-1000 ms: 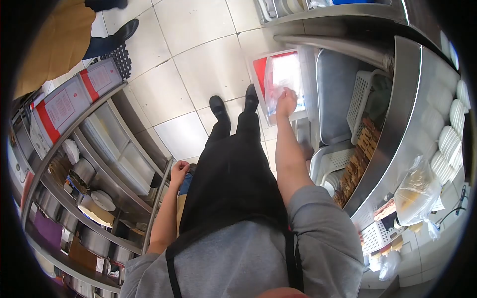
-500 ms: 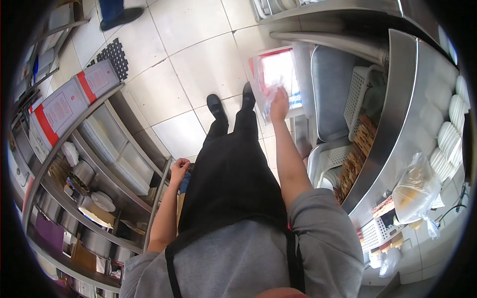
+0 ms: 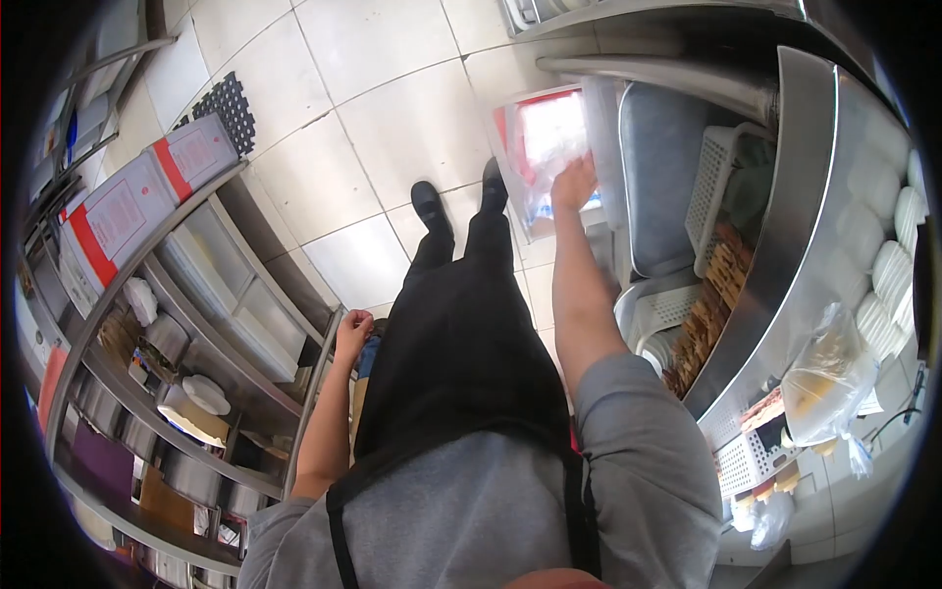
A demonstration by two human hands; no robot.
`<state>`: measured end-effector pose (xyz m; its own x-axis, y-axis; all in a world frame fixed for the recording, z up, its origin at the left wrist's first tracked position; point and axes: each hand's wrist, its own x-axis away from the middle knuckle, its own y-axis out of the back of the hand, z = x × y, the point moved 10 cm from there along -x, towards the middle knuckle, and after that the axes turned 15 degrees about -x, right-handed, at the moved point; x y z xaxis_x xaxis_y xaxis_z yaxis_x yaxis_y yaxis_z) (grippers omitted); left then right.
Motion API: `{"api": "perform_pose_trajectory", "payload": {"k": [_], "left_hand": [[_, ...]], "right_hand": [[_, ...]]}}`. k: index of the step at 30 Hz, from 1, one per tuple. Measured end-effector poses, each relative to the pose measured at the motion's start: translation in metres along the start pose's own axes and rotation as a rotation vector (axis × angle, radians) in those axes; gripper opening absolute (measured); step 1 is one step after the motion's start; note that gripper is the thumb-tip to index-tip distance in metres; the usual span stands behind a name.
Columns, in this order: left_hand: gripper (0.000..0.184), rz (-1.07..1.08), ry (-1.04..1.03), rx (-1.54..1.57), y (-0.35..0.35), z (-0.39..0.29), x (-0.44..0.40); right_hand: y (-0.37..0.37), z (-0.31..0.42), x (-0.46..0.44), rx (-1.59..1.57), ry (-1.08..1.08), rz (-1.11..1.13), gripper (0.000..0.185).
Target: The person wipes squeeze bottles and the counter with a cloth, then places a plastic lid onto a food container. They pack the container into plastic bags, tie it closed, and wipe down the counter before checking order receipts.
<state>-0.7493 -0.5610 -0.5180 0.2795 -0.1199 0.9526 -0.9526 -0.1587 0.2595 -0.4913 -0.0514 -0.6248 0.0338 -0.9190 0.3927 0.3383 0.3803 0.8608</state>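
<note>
My right hand [image 3: 575, 184] is at a clear plastic bin [image 3: 540, 224] at the upper centre right, over a thin clear plastic bag [image 3: 535, 177]. Its fingers are closed, and what they hold, if anything, is hidden. White, red and blue packaging [image 3: 551, 128] lies in the bin, partly washed out by glare. Beside the metal rail of the left rack, my left hand [image 3: 354, 325] hangs with its fingers curled together. Whether anything small is between them cannot be made out.
Left, a metal rack [image 3: 211, 461] holds pots and boxes. Right, a steel counter [image 3: 785, 265] carries white bowls [image 3: 891, 275] and a bagged item [image 3: 824, 383]. Below it are a grey tray [image 3: 659, 187] and white baskets [image 3: 716, 187]. A perforated black mat [image 3: 226, 113] lies on the tiles.
The other person at the upper left has gone out of view. My right hand has shifted slightly over the bin, moving left and then back right. My left hand stays by the rail.
</note>
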Motion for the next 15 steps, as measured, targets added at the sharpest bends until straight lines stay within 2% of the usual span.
{"api": "perform_pose_trajectory", "payload": {"k": [4, 6, 8, 10, 11, 13, 14, 15], "left_hand": [[0.011, 0.006, 0.031, -0.01, -0.007, 0.001, 0.0], [0.012, 0.006, -0.004, -0.078, -0.011, -0.013, 0.003], [0.012, 0.014, -0.016, -0.073, -0.013, -0.023, 0.005], [0.012, 0.023, -0.027, -0.067, -0.014, -0.028, 0.006], [0.012, 0.033, -0.029, -0.041, -0.015, -0.026, 0.004], [0.011, 0.043, -0.031, -0.016, -0.015, -0.019, 0.001], [0.011, 0.031, -0.02, -0.015, -0.014, -0.014, -0.001], [0.01, 0.019, -0.008, -0.014, -0.014, -0.008, -0.003]], "right_hand": [[-0.003, 0.019, 0.039, 0.193, 0.161, 0.013, 0.028], [-0.007, 0.031, 0.058, 0.06, 0.274, 0.086, 0.026], [-0.003, 0.035, 0.061, 0.049, 0.298, 0.119, 0.024], [0.014, 0.049, 0.06, -0.059, 0.402, 0.014, 0.018], [0.023, 0.061, 0.057, -0.06, 0.402, 0.016, 0.018], [0.042, 0.069, 0.044, -0.202, 0.268, -0.015, 0.02], [0.034, 0.066, 0.037, -0.202, 0.266, -0.014, 0.02], [0.031, 0.052, 0.025, -0.314, 0.17, -0.074, 0.026]]}}
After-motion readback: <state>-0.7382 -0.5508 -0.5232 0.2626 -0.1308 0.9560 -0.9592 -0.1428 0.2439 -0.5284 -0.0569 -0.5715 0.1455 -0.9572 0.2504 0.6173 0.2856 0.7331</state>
